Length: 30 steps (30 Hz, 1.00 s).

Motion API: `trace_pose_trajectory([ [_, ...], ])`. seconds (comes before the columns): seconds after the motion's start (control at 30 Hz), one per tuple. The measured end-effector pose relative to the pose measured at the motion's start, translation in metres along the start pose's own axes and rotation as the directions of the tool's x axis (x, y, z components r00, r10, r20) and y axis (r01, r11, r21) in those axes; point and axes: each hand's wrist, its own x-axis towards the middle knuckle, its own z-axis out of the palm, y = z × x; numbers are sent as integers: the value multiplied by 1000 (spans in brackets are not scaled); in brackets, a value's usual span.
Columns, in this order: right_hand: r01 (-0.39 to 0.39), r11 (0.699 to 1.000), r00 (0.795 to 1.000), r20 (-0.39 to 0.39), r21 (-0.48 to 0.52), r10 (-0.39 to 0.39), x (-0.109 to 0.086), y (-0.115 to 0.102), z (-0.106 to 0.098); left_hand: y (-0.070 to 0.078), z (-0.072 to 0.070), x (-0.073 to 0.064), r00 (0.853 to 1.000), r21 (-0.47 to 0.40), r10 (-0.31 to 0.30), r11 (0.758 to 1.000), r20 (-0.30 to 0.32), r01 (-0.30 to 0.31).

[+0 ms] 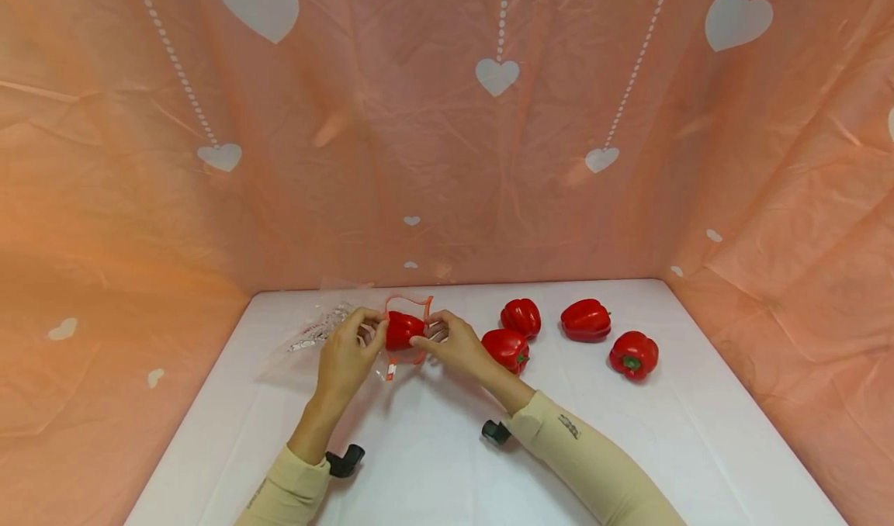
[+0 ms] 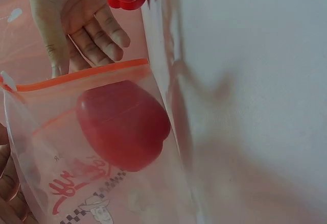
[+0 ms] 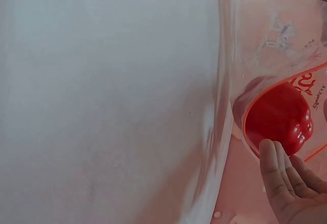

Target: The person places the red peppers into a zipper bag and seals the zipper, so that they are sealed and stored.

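Note:
A clear plastic zip bag (image 1: 317,341) with an orange-red rim and printed figures lies at the left of the table, its mouth spread toward the right. Just inside that mouth sits a red bell pepper (image 1: 403,330), seen through the film in the left wrist view. My left hand (image 1: 347,355) pinches the bag near its rim. Beside the mouth is my right hand (image 1: 457,345), its fingers fairly straight and close to the pepper (image 3: 278,116); whether they touch it I cannot tell.
Several more red bell peppers lie right of the bag: one (image 1: 506,350) beside my right forearm, another (image 1: 521,318) behind it, and others (image 1: 585,320) farther right. The white table (image 1: 433,456) backs onto an orange curtain (image 1: 419,161) with hearts.

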Motion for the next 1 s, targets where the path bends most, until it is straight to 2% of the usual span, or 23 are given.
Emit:
trace_pose_trajectory([
  [0.27,104,995,988,114,12,-105,0,2,-1,-1,0,0,1000,-2,-10,1000,12,10],
  [0.37,115,993,986,125,3,-115,-2,3,-1,-1,-1,0,1000,-3,-18,1000,19,18],
  [0.63,150,988,984,108,-41,-145,-12,2,-7,-3,-1,-1,999,11,-35,999,29,35],
  [1.0,210,967,978,45,-145,-205,-42,-6,-36,-3,0,-1,998,17,-41,999,38,40],
])
